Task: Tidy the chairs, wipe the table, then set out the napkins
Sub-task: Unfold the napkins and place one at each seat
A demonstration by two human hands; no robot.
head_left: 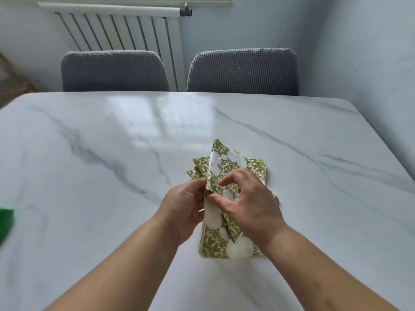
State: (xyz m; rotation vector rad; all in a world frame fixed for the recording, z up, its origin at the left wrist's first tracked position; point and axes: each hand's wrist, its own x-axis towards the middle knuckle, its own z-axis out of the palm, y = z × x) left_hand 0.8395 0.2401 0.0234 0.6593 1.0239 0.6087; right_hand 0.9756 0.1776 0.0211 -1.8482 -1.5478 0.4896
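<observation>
A fanned bunch of green-and-white patterned paper napkins (226, 167) is held just above the white marble table (112, 153), right of its centre. My left hand (184, 205) grips the bunch from the left side. My right hand (249, 203) lies over the top of the napkins, its thumb and forefinger pinching one napkin's edge. The lower part of the bunch (215, 243) hangs toward me between my wrists. Two grey fabric chairs, one at left (114, 70) and one at right (243, 70), stand pushed in at the table's far side.
A green cloth (5, 223) lies at the table's left edge, half out of view. A white radiator (116, 28) hangs on the wall behind the chairs. A blue-grey wall runs close along the table's right side.
</observation>
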